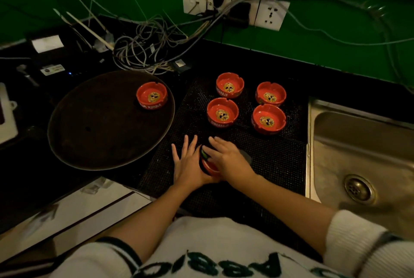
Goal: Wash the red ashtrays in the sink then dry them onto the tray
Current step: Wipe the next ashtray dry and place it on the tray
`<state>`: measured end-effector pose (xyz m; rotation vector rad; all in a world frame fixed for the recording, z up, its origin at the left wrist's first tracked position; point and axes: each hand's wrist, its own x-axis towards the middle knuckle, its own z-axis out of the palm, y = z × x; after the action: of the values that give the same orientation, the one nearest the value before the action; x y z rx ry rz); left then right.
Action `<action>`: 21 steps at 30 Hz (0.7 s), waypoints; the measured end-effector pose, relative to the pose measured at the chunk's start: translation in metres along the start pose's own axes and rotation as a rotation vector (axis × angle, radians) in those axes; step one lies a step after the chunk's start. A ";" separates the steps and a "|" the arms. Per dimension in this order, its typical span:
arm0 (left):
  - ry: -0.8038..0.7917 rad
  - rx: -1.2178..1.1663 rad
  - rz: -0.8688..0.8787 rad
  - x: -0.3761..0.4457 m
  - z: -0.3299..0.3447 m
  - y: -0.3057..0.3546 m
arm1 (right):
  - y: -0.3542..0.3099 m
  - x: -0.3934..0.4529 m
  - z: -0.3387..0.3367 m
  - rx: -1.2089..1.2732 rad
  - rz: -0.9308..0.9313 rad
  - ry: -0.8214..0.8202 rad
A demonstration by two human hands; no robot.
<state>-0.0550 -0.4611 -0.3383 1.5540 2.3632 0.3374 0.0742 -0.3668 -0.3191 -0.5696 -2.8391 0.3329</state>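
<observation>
Grip: both hands sandwich one red ashtray on the mat, left hand flat against it, right hand laid over it. One ashtray sits on the tray; four wait beside the sink

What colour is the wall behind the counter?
Green, clearest in the head view: wall.
</observation>
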 end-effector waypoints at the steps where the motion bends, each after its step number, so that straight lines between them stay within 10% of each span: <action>1: 0.004 -0.012 0.003 0.000 0.000 -0.001 | -0.001 -0.010 -0.001 0.033 -0.058 -0.001; 21: 0.008 -0.033 -0.003 -0.001 -0.001 0.001 | 0.036 -0.053 -0.016 0.044 -0.101 0.025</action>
<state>-0.0538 -0.4616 -0.3365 1.5363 2.3537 0.3811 0.1389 -0.3529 -0.3224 -0.4164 -2.8165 0.3665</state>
